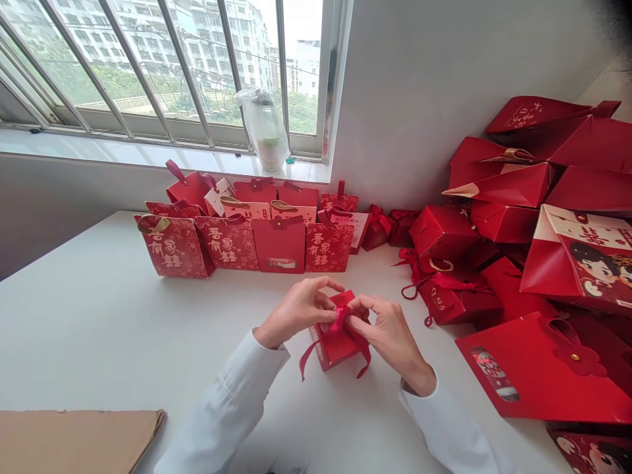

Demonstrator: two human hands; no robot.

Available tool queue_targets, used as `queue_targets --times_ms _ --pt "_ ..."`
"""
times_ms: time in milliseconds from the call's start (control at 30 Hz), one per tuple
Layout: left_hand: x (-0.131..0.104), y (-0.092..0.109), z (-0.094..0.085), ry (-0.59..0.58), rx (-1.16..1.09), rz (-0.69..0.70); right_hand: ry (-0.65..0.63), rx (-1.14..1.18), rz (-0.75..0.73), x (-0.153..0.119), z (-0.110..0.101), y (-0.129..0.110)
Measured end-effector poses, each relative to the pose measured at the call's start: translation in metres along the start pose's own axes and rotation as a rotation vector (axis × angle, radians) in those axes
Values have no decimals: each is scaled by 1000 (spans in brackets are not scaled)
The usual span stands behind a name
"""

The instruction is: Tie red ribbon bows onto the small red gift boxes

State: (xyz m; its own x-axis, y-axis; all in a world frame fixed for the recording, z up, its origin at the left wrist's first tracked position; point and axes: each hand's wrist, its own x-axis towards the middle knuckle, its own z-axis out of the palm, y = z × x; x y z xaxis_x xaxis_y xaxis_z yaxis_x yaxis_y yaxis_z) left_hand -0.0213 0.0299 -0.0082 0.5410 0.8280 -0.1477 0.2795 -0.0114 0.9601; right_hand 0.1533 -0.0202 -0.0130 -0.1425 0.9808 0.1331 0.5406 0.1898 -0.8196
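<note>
Box (336,347), both hands (300,306) (395,332) pinching ribbon (340,318), plastic bag (253,112) (container (270,148) inside)

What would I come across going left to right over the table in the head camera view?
Cardboard, left hand, ribboned box, right hand, pile of red boxes and bags.

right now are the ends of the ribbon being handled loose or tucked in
Loose: the ribbon, pinched at its middle by left hand and right hand, has two tails hanging beyond the red box. Whether knotted: cannot tell.
</note>
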Motion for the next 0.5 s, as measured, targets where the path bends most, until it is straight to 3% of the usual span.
queue_targets --times_ms 133,300,500 --pt "-1 -2 0 -7 0 20 8 28 31 1 0 2" --pt "1 -5 2 -4 35 35 -111 117 30 1 -10 2" --pt "0 -4 1 -9 23 17 -43 107 -130 2 -12 3"
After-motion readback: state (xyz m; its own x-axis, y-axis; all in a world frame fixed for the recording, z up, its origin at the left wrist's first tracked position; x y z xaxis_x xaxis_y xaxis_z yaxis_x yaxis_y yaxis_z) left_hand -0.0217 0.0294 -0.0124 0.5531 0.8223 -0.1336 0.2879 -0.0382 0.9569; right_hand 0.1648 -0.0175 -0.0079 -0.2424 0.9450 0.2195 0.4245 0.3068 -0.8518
